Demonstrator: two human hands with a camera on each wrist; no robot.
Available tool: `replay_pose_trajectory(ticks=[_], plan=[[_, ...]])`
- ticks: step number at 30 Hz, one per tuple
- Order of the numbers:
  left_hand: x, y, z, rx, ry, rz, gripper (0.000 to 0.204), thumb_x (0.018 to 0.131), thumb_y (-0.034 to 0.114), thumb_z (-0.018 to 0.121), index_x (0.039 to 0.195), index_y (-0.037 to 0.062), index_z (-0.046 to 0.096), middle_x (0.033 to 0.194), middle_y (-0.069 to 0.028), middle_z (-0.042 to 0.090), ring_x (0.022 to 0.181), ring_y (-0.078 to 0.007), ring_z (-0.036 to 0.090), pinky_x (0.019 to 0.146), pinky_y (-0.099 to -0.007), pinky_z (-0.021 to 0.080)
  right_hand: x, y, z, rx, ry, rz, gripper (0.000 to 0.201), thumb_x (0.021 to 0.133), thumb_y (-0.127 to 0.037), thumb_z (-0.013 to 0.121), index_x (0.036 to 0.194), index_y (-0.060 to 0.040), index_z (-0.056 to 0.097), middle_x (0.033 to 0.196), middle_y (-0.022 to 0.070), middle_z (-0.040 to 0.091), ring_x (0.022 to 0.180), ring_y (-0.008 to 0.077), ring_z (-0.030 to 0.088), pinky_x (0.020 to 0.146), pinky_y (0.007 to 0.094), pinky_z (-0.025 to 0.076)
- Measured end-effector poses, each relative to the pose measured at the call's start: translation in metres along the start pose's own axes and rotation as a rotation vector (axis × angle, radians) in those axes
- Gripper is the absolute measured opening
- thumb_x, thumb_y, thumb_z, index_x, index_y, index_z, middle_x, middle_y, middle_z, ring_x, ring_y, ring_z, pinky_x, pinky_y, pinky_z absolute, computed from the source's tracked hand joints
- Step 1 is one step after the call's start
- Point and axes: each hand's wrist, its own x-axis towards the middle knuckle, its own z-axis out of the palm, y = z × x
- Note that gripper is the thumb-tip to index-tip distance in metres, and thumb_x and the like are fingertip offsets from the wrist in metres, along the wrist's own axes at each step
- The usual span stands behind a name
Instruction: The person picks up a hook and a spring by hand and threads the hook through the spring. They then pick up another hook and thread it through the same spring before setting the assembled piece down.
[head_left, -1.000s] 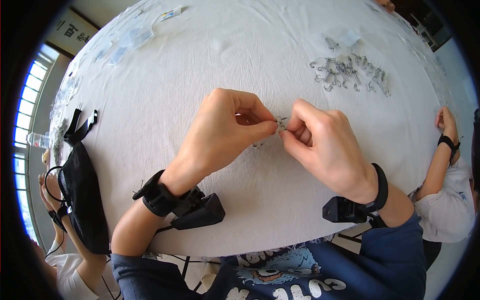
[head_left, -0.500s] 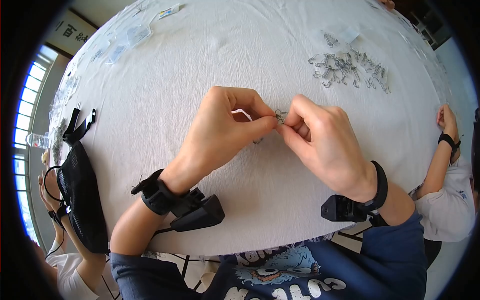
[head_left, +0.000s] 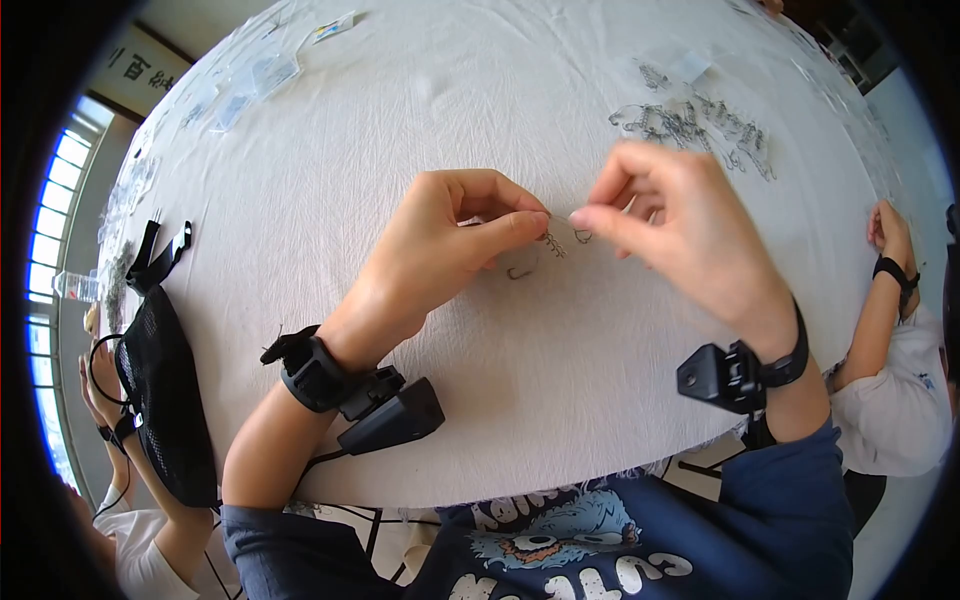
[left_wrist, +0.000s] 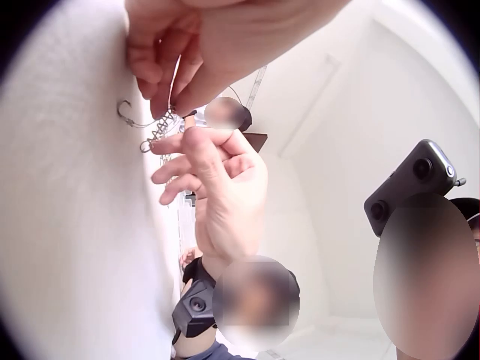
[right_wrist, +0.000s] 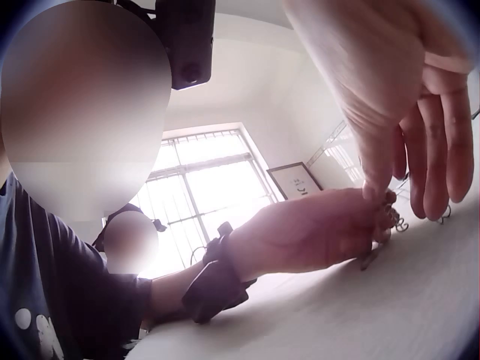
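In the head view my left hand [head_left: 450, 240] pinches a small metal coil spring [head_left: 556, 245] between thumb and index finger, over the white table. A fishing hook [head_left: 519, 272] hangs below that hand; the same hook [left_wrist: 124, 112] shows beside the spring [left_wrist: 159, 130] in the left wrist view. To the right, my right hand [head_left: 680, 230], slightly blurred, has its thumb and index finger at a second fishing hook [head_left: 583, 237], pinching it at its upper end. A thin line spans the short gap between both hands' fingertips.
A pile of metal hook-and-spring rigs [head_left: 690, 125] lies at the back right. Clear plastic packs [head_left: 260, 80] are at the back left. A black mesh bag [head_left: 165, 400] lies along the left edge. Other people sit at both sides, one forearm [head_left: 880, 320] at the right.
My right hand has drawn away from the left, up and to the right, with the second hook at its fingertips. The spring now hangs below my left fingertips.
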Motion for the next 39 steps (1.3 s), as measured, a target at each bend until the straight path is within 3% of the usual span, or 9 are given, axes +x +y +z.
replay_pose_trajectory(ticks=[3,7,10,13,16,19,34,39], plan=[[0.001,0.000,0.001,0.018,0.011,0.002,0.016,0.087,0.017,0.063,0.093,0.0029,0.068,0.085,-0.0001,0.067,0.072,-0.0032,0.054,0.063,-0.0174,0.040,0.009,0.008,-0.022,-0.113,-0.072,0.105,0.018,0.078,-0.013,0.067,0.079,0.0035,0.061,0.068,0.0113,0.062,0.063,0.0180,0.061,0.059,0.0297,0.048],[0.001,-0.002,-0.001,0.022,-0.004,-0.006,0.017,0.088,0.017,0.063,0.094,0.0030,0.067,0.084,0.0000,0.067,0.069,-0.0019,0.052,0.059,-0.0168,0.038,0.015,0.027,-0.025,-0.141,-0.269,0.035,0.018,0.074,-0.012,0.068,0.081,0.0033,0.063,0.071,0.0115,0.062,0.066,0.0181,0.061,0.062,0.0305,0.048],[0.002,-0.001,0.000,0.026,-0.004,-0.019,0.016,0.087,0.017,0.063,0.094,0.0029,0.067,0.083,0.0006,0.066,0.066,-0.0014,0.049,0.058,-0.0167,0.037,0.013,0.031,-0.017,-0.154,-0.293,-0.095,0.015,0.073,-0.009,0.071,0.084,0.0001,0.065,0.071,0.0038,0.061,0.060,0.0089,0.054,0.057,0.0234,0.045],[0.001,-0.001,0.000,0.007,0.004,-0.017,0.015,0.087,0.016,0.062,0.093,0.0031,0.067,0.082,0.0011,0.065,0.065,-0.0011,0.048,0.057,-0.0167,0.036,0.013,0.024,-0.013,-0.117,-0.294,-0.045,0.015,0.072,-0.008,0.072,0.083,0.0001,0.065,0.069,0.0048,0.061,0.059,0.0093,0.055,0.056,0.0236,0.045],[0.001,-0.001,0.001,0.018,0.000,-0.008,0.014,0.087,0.015,0.061,0.093,0.0030,0.066,0.081,0.0016,0.065,0.065,-0.0011,0.047,0.056,-0.0166,0.035,0.011,0.020,-0.006,-0.116,-0.269,-0.022,0.018,0.070,-0.010,0.067,0.080,0.0041,0.063,0.070,0.0136,0.063,0.067,0.0213,0.063,0.062,0.0308,0.049],[0.000,0.001,0.001,0.033,0.001,-0.017,0.014,0.087,0.015,0.060,0.092,0.0030,0.066,0.080,0.0020,0.064,0.064,-0.0010,0.046,0.056,-0.0166,0.035,0.010,0.024,0.000,-0.148,-0.234,-0.091,0.013,0.071,-0.006,0.069,0.080,0.0018,0.063,0.064,0.0059,0.059,0.059,0.0100,0.055,0.056,0.0243,0.045],[0.002,0.002,0.006,0.114,-0.002,-0.005,0.013,0.085,0.017,0.064,0.086,0.0042,0.068,0.074,0.0027,0.062,0.062,-0.0013,0.046,0.053,-0.0178,0.033,0.006,0.022,-0.008,-0.216,-0.191,-0.062,0.007,0.073,-0.005,0.065,0.074,0.0023,0.063,0.062,0.0055,0.059,0.057,0.0108,0.055,0.057,0.0243,0.046],[0.001,0.003,0.006,0.107,-0.029,-0.015,0.013,0.084,0.016,0.065,0.085,0.0043,0.068,0.074,0.0023,0.063,0.063,-0.0016,0.048,0.053,-0.0174,0.033,0.007,0.013,-0.015,-0.198,-0.233,0.028,0.008,0.073,-0.005,0.066,0.074,0.0026,0.063,0.062,0.0051,0.059,0.058,0.0100,0.055,0.057,0.0236,0.046]])
